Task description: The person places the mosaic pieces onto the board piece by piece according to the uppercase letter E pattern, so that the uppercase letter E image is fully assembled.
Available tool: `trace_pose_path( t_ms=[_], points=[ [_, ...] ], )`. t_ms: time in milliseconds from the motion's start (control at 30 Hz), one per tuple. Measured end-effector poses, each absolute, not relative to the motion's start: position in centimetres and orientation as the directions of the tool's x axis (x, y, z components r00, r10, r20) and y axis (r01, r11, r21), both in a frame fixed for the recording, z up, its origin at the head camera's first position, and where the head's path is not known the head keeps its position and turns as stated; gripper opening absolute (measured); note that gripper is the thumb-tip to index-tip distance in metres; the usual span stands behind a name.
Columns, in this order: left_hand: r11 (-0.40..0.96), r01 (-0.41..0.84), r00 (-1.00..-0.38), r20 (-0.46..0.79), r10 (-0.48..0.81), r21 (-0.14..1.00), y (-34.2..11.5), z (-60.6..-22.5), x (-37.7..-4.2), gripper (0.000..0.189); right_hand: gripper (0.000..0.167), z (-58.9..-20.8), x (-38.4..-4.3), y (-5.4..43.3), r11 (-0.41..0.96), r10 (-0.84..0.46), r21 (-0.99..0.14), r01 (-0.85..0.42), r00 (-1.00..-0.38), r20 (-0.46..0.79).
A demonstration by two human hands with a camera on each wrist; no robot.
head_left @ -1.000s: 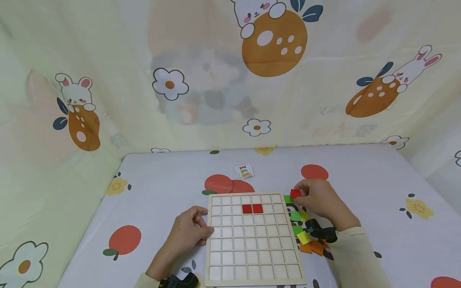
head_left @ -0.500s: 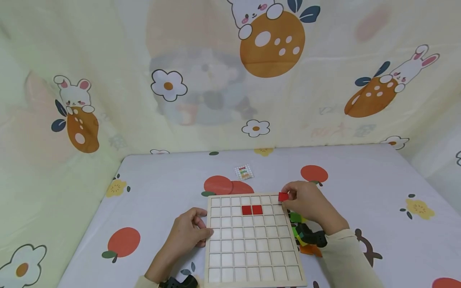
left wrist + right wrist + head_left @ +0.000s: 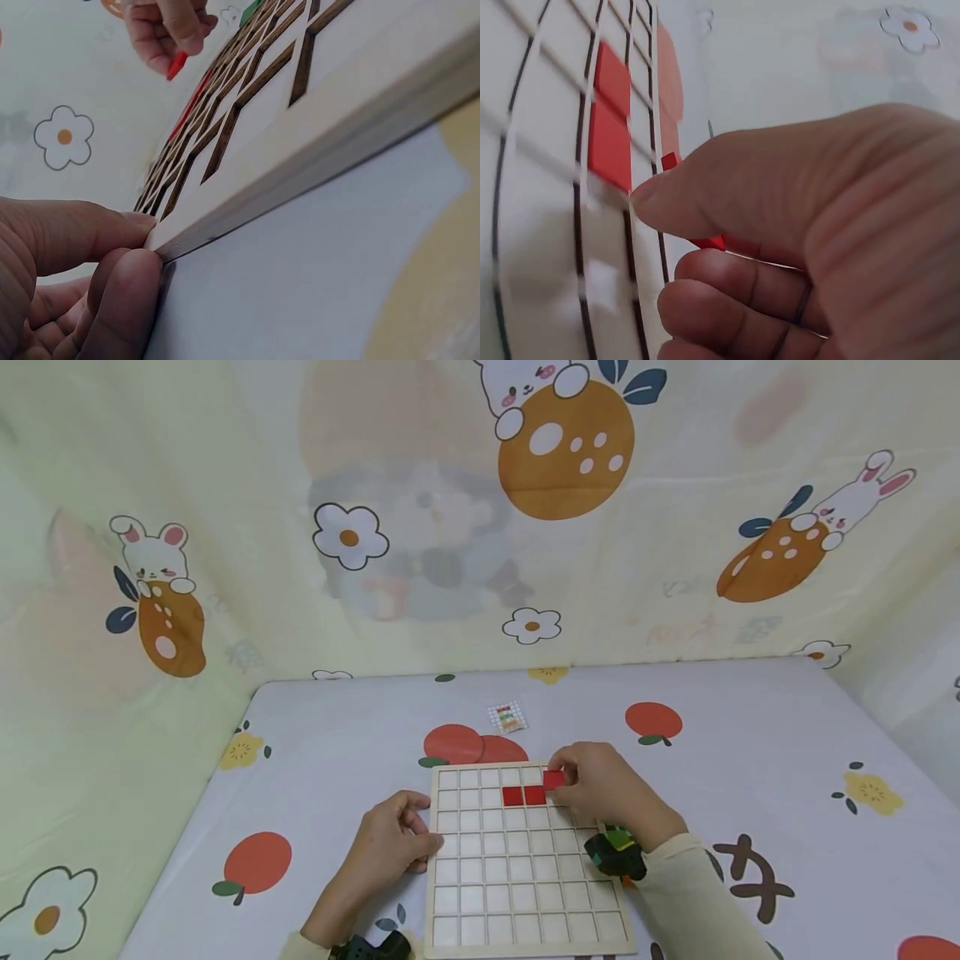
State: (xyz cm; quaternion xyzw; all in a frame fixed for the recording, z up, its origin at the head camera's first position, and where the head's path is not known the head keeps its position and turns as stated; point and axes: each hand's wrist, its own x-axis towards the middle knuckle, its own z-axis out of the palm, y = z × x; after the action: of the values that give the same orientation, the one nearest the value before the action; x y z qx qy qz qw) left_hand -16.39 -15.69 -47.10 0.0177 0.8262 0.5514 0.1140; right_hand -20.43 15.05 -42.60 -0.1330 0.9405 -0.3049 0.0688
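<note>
A wooden grid board (image 3: 525,953) lies flat on the table, with two red square tiles (image 3: 535,795) side by side in its second row from the far edge. My right hand (image 3: 611,785) pinches a third red tile (image 3: 553,779) between thumb and fingers, tilted over the board just to the right of that pair. Most of this tile is hidden behind the thumb in the right wrist view, where red corners (image 3: 709,242) show. At the board's left edge, my left hand (image 3: 393,835) grips the rim between thumb and finger, as the left wrist view shows the rim (image 3: 300,165) close up.
Beyond the board lies a small pattern card (image 3: 507,717). Green tiles (image 3: 619,837) and an orange tile (image 3: 628,882) peek out by the board's right edge, partly covered by my right wrist and its black camera (image 3: 615,856). A printed curtain (image 3: 435,643) stands behind the table.
My right hand has carried the red tile leftward from beside the board's right edge to over the grid, near the two red tiles. The left hand keeps its grip.
</note>
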Motion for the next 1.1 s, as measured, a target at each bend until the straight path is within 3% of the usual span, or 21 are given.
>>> trace_pose_path(
  t_ms=[233, 1100],
  points=[
    [0.388, -0.094, -0.974, -0.164, 0.153, 0.917, -15.7, -47.1, -16.5, 0.051, 0.016, -43.1, -20.6, 12.1, 0.753, -0.355, -0.607, -0.254, -0.933, -0.05],
    [0.388, -0.108, -0.971, -0.18, 0.155, 0.915, -15.7, -47.1, -16.5, 0.051, 0.013, -44.2, -21.0, 7.7, 0.779, -0.342, -0.586, -0.221, -0.934, -0.103]
  ],
)
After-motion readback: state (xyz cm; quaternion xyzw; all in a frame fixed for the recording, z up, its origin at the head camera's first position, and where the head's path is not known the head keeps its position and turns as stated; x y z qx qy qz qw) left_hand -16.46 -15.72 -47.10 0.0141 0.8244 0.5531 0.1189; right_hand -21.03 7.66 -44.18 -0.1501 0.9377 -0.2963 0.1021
